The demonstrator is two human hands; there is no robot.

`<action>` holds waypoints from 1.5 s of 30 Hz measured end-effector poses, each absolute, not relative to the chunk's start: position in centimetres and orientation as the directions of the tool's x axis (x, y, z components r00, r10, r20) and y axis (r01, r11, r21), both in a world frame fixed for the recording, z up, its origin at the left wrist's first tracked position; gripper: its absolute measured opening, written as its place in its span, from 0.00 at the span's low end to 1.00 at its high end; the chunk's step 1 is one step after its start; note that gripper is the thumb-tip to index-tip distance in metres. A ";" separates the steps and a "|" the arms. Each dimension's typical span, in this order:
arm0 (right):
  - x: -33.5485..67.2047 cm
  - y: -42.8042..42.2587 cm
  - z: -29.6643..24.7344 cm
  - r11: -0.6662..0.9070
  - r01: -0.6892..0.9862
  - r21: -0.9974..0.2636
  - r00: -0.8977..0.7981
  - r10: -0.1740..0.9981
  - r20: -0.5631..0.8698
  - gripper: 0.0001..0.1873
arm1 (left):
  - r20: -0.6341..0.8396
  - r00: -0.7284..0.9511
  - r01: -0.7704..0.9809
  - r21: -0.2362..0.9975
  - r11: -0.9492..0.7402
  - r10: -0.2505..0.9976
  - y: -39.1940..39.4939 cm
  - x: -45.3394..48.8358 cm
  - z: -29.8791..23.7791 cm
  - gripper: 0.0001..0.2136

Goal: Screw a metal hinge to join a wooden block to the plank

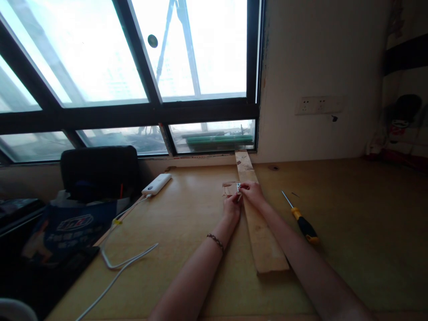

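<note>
A long wooden board lies lengthwise on the table, its far end by the window. At the board's left edge, my right hand comes across from the right and pinches a small silvery metal piece, whose kind is too small to tell. Just below it, my left hand is closed, fingertips close to the same piece; what they hold, if anything, I cannot make out. A short wood piece sits beyond my left hand, against the board's left side.
A screwdriver with a yellow and black handle lies right of the board, near a small thin dark item. To the left are a white power bank and its white cable. A black chair stands beyond the table's left edge.
</note>
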State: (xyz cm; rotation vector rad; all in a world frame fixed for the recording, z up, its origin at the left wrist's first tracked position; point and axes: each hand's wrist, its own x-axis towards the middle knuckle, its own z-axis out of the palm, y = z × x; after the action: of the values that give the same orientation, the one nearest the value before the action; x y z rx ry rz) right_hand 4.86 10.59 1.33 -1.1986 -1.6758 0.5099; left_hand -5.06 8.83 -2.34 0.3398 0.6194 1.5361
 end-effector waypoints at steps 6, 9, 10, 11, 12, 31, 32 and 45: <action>4.8 10.4 1.5 0.430 0.529 -0.732 -0.046 0.876 0.481 0.05 | -0.143 -0.051 -0.816 0.577 0.041 0.988 8.7 -5.2 -2.4 0.06; 4.8 10.4 1.4 0.433 0.538 -0.723 -0.049 0.872 0.486 0.04 | -0.139 -0.036 -0.818 0.573 0.051 0.990 8.7 -5.3 -2.4 0.06; 4.8 10.5 1.4 0.437 0.538 -0.720 -0.054 0.871 0.489 0.04 | -0.139 -0.033 -0.817 0.574 0.054 0.990 8.7 -5.3 -2.3 0.06; 4.8 10.5 1.5 0.441 0.540 -0.717 -0.058 0.869 0.491 0.04 | -0.141 -0.031 -0.817 0.575 0.056 0.990 8.6 -5.3 -2.3 0.06; 4.9 10.5 1.5 0.441 0.544 -0.714 -0.061 0.869 0.491 0.04 | -0.145 -0.032 -0.816 0.576 0.059 0.989 8.6 -5.3 -2.3 0.06; 21.9 9.2 2.1 0.344 0.629 -0.697 0.252 0.758 0.602 0.14 | -0.197 -0.009 -0.823 0.559 0.105 0.980 8.5 -5.4 -2.0 0.06; 24.0 8.8 0.9 0.292 0.666 -0.686 0.320 0.720 0.616 0.15 | -0.200 -0.007 -0.823 0.558 0.108 0.980 8.5 -5.3 -1.9 0.06; 27.8 9.2 -4.3 0.034 0.935 -0.353 0.123 0.903 0.412 0.09 | -0.202 -0.001 -0.833 0.541 0.111 0.979 7.7 -5.1 -1.1 0.06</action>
State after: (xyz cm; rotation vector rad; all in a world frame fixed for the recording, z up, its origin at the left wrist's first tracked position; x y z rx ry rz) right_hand 27.83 9.21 -4.27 -1.8609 -1.7722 -0.0762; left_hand -5.12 7.71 -1.08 0.2994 0.6074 1.4586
